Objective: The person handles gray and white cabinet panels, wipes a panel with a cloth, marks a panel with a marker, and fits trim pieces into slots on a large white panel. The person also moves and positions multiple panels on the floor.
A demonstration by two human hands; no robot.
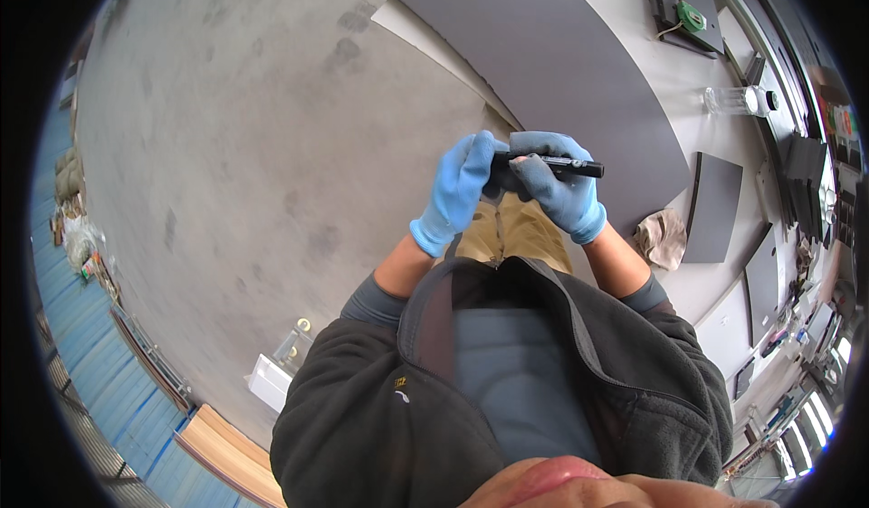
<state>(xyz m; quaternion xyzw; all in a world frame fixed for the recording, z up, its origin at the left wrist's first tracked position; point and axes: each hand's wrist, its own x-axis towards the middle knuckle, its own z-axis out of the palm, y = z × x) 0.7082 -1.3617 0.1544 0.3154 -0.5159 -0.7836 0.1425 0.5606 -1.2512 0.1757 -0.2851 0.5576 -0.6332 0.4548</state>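
A black marker pen (579, 166) lies crosswise between my two gloved hands, in front of my body. My right hand (559, 196), in a blue glove with grey palm and fingers, is closed round the pen's middle. The fingers of my left hand (454, 189), in a light blue glove, are closed at the pen's left end. Whether they grip a cap there is hidden. Just beyond my right hand, a large dark grey panel (561, 56) stretches away over a light work surface.
Right of my right arm lie a crumpled beige cloth (663, 238) and a smaller dark panel (713, 208). Farther right are a transparent bottle (729, 101) and a green tape measure (691, 17). Grey concrete floor (235, 146) spreads to the left; wooden boards (226, 454) lie lower left.
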